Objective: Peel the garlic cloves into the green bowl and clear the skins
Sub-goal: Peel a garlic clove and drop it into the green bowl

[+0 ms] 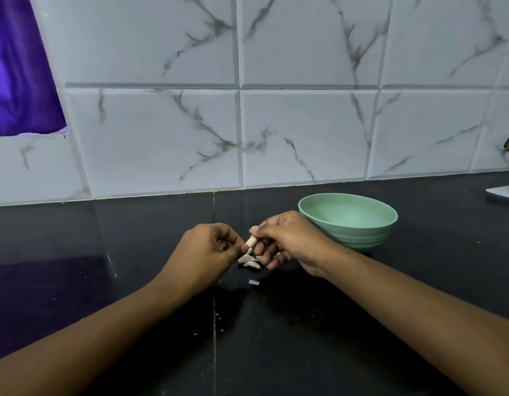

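Black polished countertop (pixel 104 252) is seen below a wall of white, grey-veined tiles (pixel 304 132), with a purple cloth (pixel 19 67) hung at the upper left.

The task is judged to be at an early stage. No peeled garlic is seen in the part of the green bowl (pixel 361 237) that shows, though its near floor is hidden by the rim. A few pale pieces (pixel 250 263) are left on the counter directly under the hands; whether they are skins or unpeeled cloves cannot be told. One small skin scrap (pixel 253 282) is left a little nearer the person, so the clearing has not yet been done.

One garlic clove (pixel 251 241) is held above the counter between both hands. Its upper end is pinched by the thumb and curled fingers of the right hand (pixel 287 241), and its lower end is nipped by the thumb and forefinger of the left hand (pixel 207 252), the other fingers being curled in. How much skin is on it cannot be made out. The bowl is set upright just behind and to the right of the right hand, so only a short carry is judged to be needed.
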{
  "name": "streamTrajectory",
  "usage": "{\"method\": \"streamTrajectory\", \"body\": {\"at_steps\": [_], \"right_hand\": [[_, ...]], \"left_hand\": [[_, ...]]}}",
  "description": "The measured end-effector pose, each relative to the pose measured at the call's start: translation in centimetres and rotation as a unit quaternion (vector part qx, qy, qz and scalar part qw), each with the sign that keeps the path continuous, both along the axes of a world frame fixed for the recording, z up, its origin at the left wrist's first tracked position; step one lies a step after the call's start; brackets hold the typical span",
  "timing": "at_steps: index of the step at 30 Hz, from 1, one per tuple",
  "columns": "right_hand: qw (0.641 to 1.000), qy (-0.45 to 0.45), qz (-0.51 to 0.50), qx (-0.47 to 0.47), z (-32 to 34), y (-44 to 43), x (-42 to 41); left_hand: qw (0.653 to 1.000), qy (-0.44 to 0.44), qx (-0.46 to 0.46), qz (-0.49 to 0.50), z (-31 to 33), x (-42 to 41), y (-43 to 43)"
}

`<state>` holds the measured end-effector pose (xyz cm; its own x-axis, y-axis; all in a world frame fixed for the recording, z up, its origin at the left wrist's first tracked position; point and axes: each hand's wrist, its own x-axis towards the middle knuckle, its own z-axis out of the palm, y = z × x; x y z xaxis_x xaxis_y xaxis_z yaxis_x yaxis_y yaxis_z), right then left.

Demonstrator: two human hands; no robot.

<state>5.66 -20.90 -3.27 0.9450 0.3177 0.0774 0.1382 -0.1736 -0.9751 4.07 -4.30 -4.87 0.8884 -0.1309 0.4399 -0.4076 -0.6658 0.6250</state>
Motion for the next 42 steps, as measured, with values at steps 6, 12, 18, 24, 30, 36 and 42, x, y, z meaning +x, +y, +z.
{"method": "streamTrajectory", "body": {"at_steps": [6, 12, 18, 24, 30, 36, 42], "right_hand": [[0.998, 0.000, 0.032, -0.051, 0.0, -0.5, 0.2], [0.992, -0.057, 0.015, -0.108, 0.1, -1.1, 0.8], [0.959, -0.159, -0.022, -0.232, 0.0, -1.2, 0.7], [0.937, -0.276, -0.068, -0.201, 0.8, -0.6, -0.1], [0.961, -0.255, -0.002, -0.104, 0.2, 0.4, -0.8], [0.964, -0.251, -0.026, -0.085, -0.4, 1.0, -0.4], [0.994, -0.042, 0.064, 0.076, -0.1, 0.5, -0.4]], "left_hand": [[0.999, -0.020, 0.042, 0.013, 0.0, 0.1, 0.0], [0.988, 0.107, -0.107, -0.022, 0.4, 0.2, 0.1], [0.816, 0.330, -0.461, -0.108, 2.5, 0.0, 1.3], [0.788, 0.327, -0.497, -0.157, 2.1, -0.2, 1.1], [0.805, 0.296, -0.479, -0.188, 1.4, -0.4, 0.2], [0.845, 0.234, -0.453, -0.163, 0.7, -0.6, -0.3], [0.876, 0.213, -0.411, -0.136, 0.9, -0.6, 0.2]]}}
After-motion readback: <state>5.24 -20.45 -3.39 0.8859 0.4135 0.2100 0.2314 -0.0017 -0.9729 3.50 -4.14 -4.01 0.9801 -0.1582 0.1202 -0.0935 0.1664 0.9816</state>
